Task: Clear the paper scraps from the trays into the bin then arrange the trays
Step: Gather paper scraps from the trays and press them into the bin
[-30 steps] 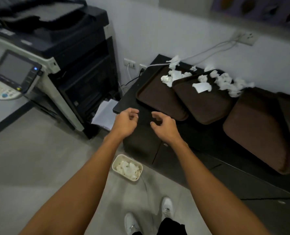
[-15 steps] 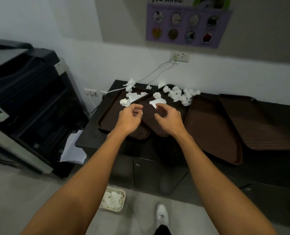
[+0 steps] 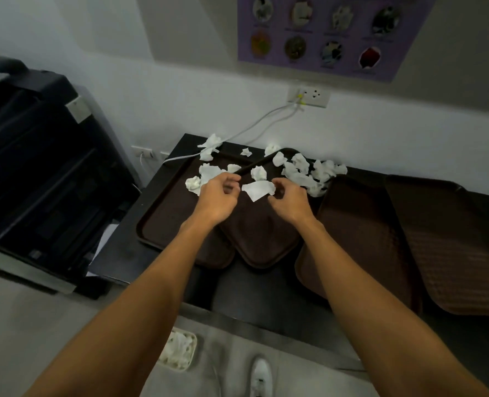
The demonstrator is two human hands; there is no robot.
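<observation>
Now our left hand point(image 3: 217, 200) and right hand point(image 3: 290, 203), loosely curled, empty, have reached the scraps point(image 3: 303, 173) mid-frame: gathering can begin.

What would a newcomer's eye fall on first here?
White paper scraps litter the far ends of two brown trays on the dark counter. The left hand and right hand hover just before them, beside one flat scrap. Below, a bin on the floor holds more paper.
</observation>
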